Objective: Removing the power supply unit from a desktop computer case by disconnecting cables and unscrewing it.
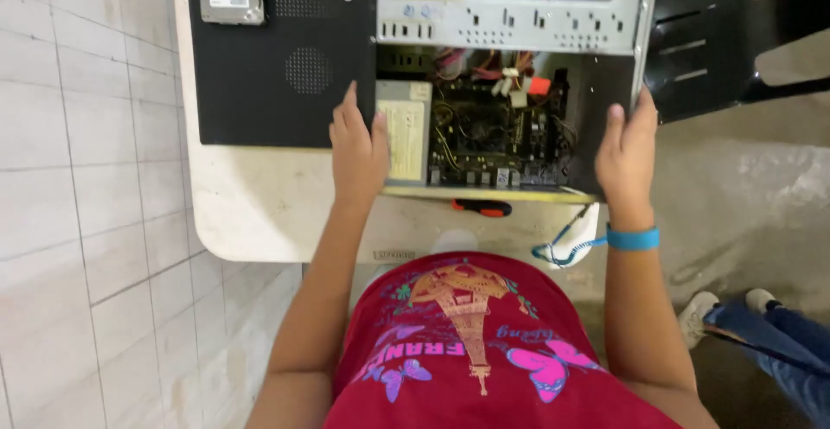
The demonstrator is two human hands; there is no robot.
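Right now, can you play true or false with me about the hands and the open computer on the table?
1. Both hands, left hand and right hand, grip the open computer case. True.
2. The orange-handled screwdriver is in the right hand. False: it lies on the table by the case.
3. A blue wristband is on the right wrist. True.
4. The black side panel covers the circuit board. False: it lies beside the case, left of it.

Pale tiled wall (pixel 78 178) on my left, worn white table (pixel 251 204) ahead, grey concrete floor (pixel 743 187), black chair (pixel 718 31) beyond.
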